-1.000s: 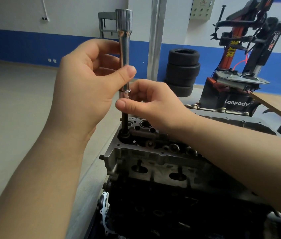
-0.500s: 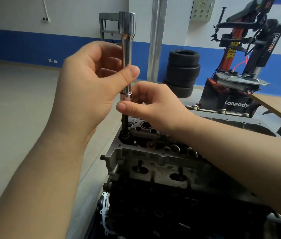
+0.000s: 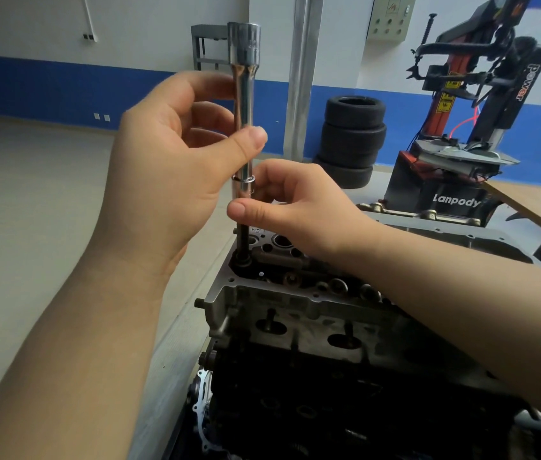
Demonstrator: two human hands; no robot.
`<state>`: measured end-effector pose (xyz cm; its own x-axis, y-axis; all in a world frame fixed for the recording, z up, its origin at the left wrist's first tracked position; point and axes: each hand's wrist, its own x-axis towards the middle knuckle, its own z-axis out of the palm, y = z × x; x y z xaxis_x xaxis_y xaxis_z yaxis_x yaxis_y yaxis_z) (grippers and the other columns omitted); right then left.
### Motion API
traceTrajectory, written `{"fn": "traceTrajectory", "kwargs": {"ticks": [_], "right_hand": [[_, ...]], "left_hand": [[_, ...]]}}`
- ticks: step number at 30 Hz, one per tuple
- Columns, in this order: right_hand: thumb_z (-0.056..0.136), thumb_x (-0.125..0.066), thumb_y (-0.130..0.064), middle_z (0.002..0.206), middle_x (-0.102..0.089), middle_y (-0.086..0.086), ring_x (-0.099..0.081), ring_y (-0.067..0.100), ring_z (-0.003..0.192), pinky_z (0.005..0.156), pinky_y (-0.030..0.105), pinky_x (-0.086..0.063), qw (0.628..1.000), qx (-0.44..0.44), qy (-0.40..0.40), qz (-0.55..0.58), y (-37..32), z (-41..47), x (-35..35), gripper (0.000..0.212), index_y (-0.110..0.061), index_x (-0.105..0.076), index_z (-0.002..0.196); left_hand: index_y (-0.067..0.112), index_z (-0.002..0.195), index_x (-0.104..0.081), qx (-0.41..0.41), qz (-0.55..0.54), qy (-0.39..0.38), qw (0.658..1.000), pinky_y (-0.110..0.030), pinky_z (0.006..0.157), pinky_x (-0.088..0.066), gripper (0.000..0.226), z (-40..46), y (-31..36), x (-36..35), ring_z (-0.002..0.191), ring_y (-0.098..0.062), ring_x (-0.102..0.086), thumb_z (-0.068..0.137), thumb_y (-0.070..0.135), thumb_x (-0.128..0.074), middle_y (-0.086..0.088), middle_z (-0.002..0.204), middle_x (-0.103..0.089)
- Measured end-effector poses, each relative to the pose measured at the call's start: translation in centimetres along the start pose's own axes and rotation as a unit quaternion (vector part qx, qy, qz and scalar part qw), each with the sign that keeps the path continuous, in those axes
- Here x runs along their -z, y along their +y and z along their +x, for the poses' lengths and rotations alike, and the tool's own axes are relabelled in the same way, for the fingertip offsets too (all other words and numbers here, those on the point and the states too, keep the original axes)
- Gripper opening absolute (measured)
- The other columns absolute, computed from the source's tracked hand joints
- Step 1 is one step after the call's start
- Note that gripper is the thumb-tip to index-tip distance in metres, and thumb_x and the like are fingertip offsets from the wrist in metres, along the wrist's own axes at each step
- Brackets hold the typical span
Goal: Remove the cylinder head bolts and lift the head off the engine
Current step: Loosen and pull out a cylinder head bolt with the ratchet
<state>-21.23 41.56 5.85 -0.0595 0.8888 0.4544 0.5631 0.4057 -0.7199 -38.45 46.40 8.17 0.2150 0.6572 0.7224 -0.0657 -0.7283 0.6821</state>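
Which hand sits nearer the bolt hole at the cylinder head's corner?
Right. The right hand pinches the lower end of the extension bar just above the bolt hole in the cylinder head; the left hand grips the bar higher up.

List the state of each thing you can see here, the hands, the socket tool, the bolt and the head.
Left hand: grips the extension's upper shaft.
Right hand: pinches the socket's lower end.
Socket extension: upright over the corner bolt hole.
Bolt: dark shank partly raised out of the hole.
Cylinder head: seated on the engine.
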Motion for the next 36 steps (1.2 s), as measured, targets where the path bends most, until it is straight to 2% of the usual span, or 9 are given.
{"fn": "traceTrajectory", "kwargs": {"ticks": [4, 7, 11, 16, 18, 21, 25, 29, 36], "right_hand": [[0.099, -0.071, -0.024, 0.09, -0.072, 0.0, -0.068, 0.007, 0.081, 0.076, 0.024, -0.054, 1.0, -0.011, -0.007, 0.023, 0.01, -0.16, 0.04, 0.021, -0.006, -0.07, 0.109], [0.104, -0.064, -0.024, 0.102, -0.075, 0.009, -0.073, 0.017, 0.097, 0.082, 0.025, -0.057, 0.998, -0.019, -0.024, 0.049, -0.02, -0.3, 0.04, 0.025, -0.004, -0.069, 0.118], [0.098, -0.073, -0.027, 0.107, -0.076, 0.014, -0.074, 0.028, 0.104, 0.1, 0.049, -0.058, 0.997, -0.025, -0.02, 0.065, -0.11, -0.24, -0.07, 0.029, -0.005, -0.069, 0.116], [0.096, -0.075, -0.03, 0.086, -0.073, 0.002, -0.067, 0.013, 0.078, 0.078, 0.034, -0.057, 1.0, -0.011, -0.001, 0.019, -0.03, -0.12, 0.08, 0.024, -0.007, -0.069, 0.103], [0.101, -0.069, -0.026, 0.093, -0.074, 0.009, -0.068, 0.02, 0.082, 0.078, 0.035, -0.057, 1.0, -0.006, -0.008, 0.019, 0.04, -0.13, 0.19, 0.023, -0.004, -0.07, 0.108], [0.105, -0.062, -0.023, 0.101, -0.077, 0.005, -0.072, 0.006, 0.09, 0.075, 0.017, -0.053, 0.999, -0.014, -0.028, 0.033, -0.09, -0.25, 0.33, 0.024, -0.004, -0.07, 0.117], [0.097, -0.074, -0.027, 0.1, -0.077, 0.005, -0.074, 0.016, 0.093, 0.086, 0.03, -0.06, 0.999, -0.022, -0.027, 0.032, -0.17, -0.22, 0.17, 0.024, -0.01, -0.07, 0.113], [0.092, -0.079, -0.03, 0.086, -0.075, 0.001, -0.071, 0.017, 0.08, 0.074, 0.026, -0.058, 1.0, -0.007, -0.005, -0.024, -0.16, -0.11, 0.2, 0.02, -0.013, -0.07, 0.098], [0.102, -0.068, -0.019, 0.094, -0.07, 0.0, -0.063, 0.01, 0.084, 0.084, 0.036, -0.055, 0.999, -0.006, -0.039, -0.023, -0.01, -0.27, 0.47, 0.017, -0.008, -0.071, 0.115]], "left_hand": [[0.037, 0.134, -0.064, 0.016, -0.073, -0.035, 0.997, -0.034, 0.085, -0.065, 0.036, -0.06, 0.22, -0.14, 0.1, -0.015, -0.078, 0.101, 0.024, -0.067, 0.007, 0.108, -0.08], [0.036, 0.136, -0.064, 0.005, -0.063, -0.039, 0.997, -0.031, 0.081, -0.066, 0.039, -0.13, 0.22, -0.08, 0.098, -0.015, -0.079, 0.104, 0.015, -0.062, 0.01, 0.109, -0.081], [0.043, 0.129, -0.065, -0.009, -0.024, -0.019, 0.999, -0.036, 0.081, -0.066, 0.037, -0.08, 0.18, -0.03, 0.098, -0.013, -0.078, 0.097, 0.025, -0.075, 0.009, 0.106, -0.079], [0.048, 0.124, -0.064, 0.0, -0.009, -0.015, 1.0, -0.036, 0.084, -0.066, 0.034, 0.0, 0.23, -0.06, 0.1, -0.01, -0.075, 0.096, 0.033, -0.077, 0.01, 0.102, -0.076], [0.042, 0.128, -0.065, 0.016, -0.04, -0.025, 0.999, -0.034, 0.084, -0.065, 0.033, -0.02, 0.32, -0.21, 0.103, -0.009, -0.076, 0.099, 0.026, -0.071, 0.01, 0.104, -0.079], [0.034, 0.133, -0.066, 0.022, -0.048, -0.031, 0.998, -0.029, 0.081, -0.065, 0.038, -0.02, 0.32, -0.13, 0.103, -0.008, -0.077, 0.101, 0.014, -0.066, 0.014, 0.105, -0.081], [0.04, 0.124, -0.067, 0.007, 0.009, -0.008, 1.0, -0.03, 0.079, -0.066, 0.034, -0.01, 0.17, -0.05, 0.096, -0.006, -0.076, 0.096, 0.024, -0.078, 0.013, 0.1, -0.078], [0.043, 0.118, -0.066, 0.008, 0.019, 0.014, 1.0, -0.032, 0.079, -0.066, 0.03, -0.01, 0.15, -0.23, 0.095, -0.006, -0.074, 0.093, 0.038, -0.081, 0.012, 0.097, -0.073], [0.035, 0.13, -0.063, 0.003, -0.019, -0.015, 1.0, -0.034, 0.079, -0.066, 0.034, 0.04, -0.26, -0.33, 0.091, -0.012, -0.079, 0.1, 0.02, -0.068, 0.008, 0.1, -0.08]]}}
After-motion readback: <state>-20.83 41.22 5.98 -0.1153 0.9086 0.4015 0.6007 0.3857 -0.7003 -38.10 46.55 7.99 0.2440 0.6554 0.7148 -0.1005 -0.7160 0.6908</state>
